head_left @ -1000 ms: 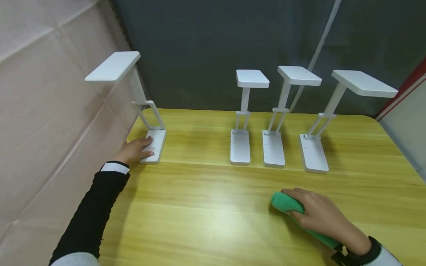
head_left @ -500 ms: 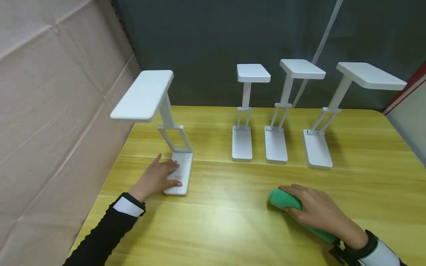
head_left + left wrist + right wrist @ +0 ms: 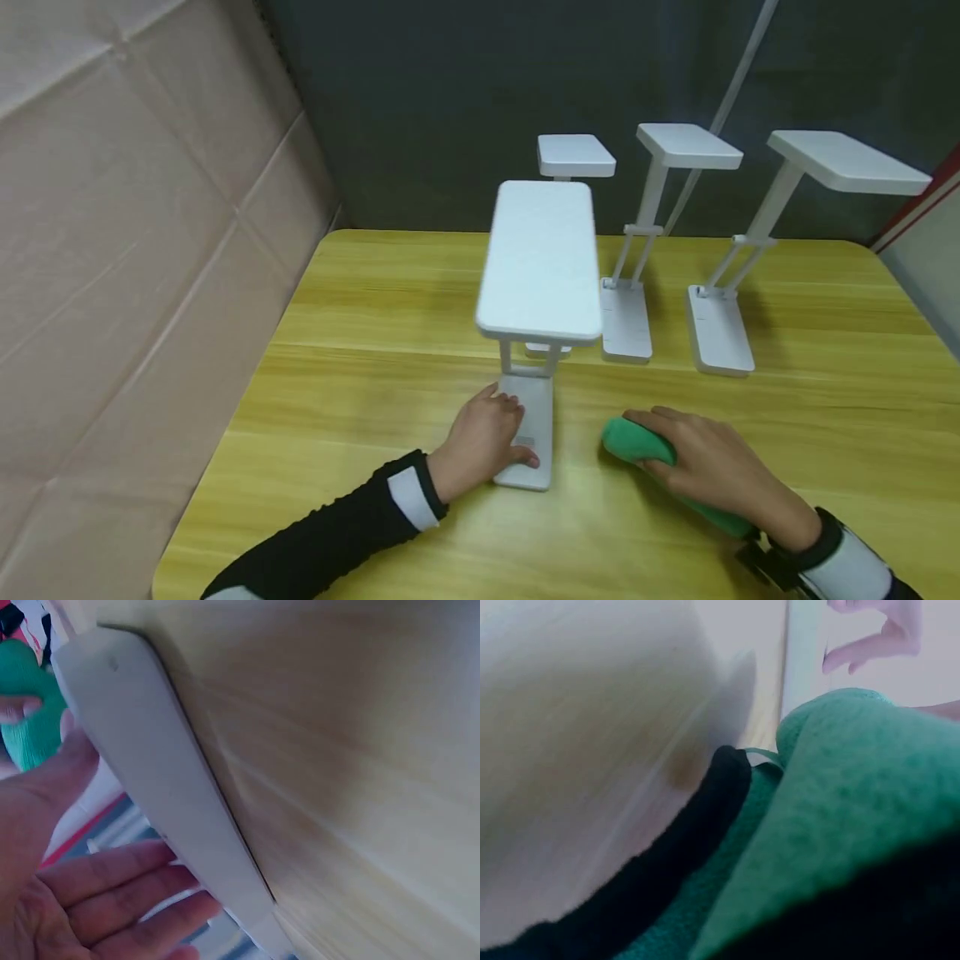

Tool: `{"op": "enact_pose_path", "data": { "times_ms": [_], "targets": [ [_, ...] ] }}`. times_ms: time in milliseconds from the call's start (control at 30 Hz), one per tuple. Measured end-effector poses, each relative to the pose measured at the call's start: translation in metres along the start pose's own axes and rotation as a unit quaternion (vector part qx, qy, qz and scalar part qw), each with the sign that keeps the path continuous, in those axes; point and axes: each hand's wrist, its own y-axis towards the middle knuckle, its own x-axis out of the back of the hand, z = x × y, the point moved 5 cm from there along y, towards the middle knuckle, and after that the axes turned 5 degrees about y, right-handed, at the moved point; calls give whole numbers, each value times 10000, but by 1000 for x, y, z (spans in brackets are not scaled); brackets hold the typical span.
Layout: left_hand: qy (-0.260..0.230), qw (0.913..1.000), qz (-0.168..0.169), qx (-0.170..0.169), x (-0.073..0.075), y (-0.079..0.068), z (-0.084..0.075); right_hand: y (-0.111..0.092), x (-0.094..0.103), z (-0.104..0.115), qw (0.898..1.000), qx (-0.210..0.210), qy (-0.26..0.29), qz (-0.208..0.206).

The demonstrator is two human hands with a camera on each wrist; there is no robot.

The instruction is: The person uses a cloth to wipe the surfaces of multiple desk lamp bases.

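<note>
In the head view my left hand rests on the base of a white desk lamp, thumb and fingers spread over the top face. The left wrist view shows the base from its side, close over the wood, with the fingers fairly straight along its upper edge. The lamp's flat head tilts toward me and hides most of another white lamp behind it. My right hand grips a rolled green cloth on the table; the cloth fills much of the right wrist view.
Three similar white lamps stand in a row at the back: a partly hidden one, a middle one and a right one. The wooden table meets a pale covering on the left and a dark backdrop behind.
My left hand has brought the lamp from the far left toward me and to the right, and its head has turned to face me. The right hand stays at almost the same spot with the cloth.
</note>
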Motion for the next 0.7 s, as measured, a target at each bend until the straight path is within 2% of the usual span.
{"op": "enact_pose_path", "data": {
  "times_ms": [100, 200, 300, 433, 567, 700],
  "targets": [
    [79, 9999, -95, -19, 0, 15, -15, 5, 0, 6, 9996, 28, -286, -39],
    [161, 9998, -145, -24, 1, 24, -19, 16, 0, 15, 9958, 241, -865, -168],
    [-343, 9991, -140, -215, 2, 26, -8, 32, 0, 26, 9873, 580, -1422, -408],
    [-1180, 9916, -74, -531, -1, 20, 17, 55, -7, 39, 9754, 1062, -1807, -685],
    [-1267, 9894, 149, -697, -8, 13, 29, 69, -20, 40, 9694, 1204, -2012, -730],
    [-1329, 9878, 215, -789, -10, 11, 27, 74, -29, 39, 9750, 1052, -1801, -770]
  ]
}}
